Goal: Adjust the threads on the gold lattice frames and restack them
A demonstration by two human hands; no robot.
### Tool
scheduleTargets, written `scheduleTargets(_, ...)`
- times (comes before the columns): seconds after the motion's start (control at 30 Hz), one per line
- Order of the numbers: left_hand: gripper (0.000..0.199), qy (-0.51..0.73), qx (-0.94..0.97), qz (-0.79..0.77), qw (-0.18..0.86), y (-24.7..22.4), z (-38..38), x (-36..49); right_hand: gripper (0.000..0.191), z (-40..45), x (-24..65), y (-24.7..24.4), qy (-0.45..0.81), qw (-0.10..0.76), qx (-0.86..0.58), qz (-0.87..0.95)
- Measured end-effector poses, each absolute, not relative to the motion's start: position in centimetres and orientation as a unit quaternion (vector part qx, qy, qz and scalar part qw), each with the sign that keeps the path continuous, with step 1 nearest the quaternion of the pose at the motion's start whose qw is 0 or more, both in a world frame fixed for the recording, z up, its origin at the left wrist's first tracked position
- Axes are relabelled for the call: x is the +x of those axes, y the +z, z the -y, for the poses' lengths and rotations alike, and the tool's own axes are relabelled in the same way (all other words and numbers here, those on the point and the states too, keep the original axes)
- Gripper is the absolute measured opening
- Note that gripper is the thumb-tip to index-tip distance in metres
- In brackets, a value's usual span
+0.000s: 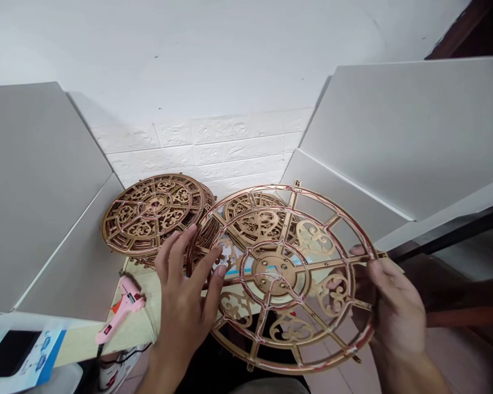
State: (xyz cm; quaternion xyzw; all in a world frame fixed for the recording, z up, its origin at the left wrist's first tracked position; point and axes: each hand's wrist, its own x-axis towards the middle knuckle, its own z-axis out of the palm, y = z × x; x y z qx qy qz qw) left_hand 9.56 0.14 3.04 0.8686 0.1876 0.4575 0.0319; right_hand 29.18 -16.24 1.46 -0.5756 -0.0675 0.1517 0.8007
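A large round gold openwork frame (pixel 276 257), with spokes, scrolled ornaments and reddish wires along its rings, is held tilted above the table. My right hand (pixel 398 298) grips its right rim, thumb on the upper face and fingers partly hidden behind the lattice. At the left rim, my left hand (pixel 184 295) has its fingers apart; whether the fingertips touch the frame is hard to tell. Similar round frames lie stacked behind, one stack (pixel 156 210) to the left and another (pixel 258 219) partly covered by the held frame.
A pink glue gun (pixel 125 309) lies on the pale tabletop (pixel 148 323), its black cord hanging off the front. Lower left, a dark phone-like object (pixel 12 353) rests on a blue and white package. Grey panels (pixel 36 191) flank the table, with a white brick-pattern wall (pixel 222 142) behind.
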Motion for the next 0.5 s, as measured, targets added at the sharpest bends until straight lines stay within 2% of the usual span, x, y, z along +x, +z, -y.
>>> scheduleTargets(0.27, 0.024, 0.432, 0.882, -0.186, 0.02, 2.9, -0.3, 10.0, 0.044, 16.5, 29.2, 1.0, 0.155, 0.79, -0.586, 0.087)
scheduleTargets(0.5, 0.021, 0.468, 0.869, -0.158, 0.01, 2.8, -0.9, 10.0, 0.042, 16.9, 29.8, 0.2, 0.181, 0.784, -0.585, 0.099)
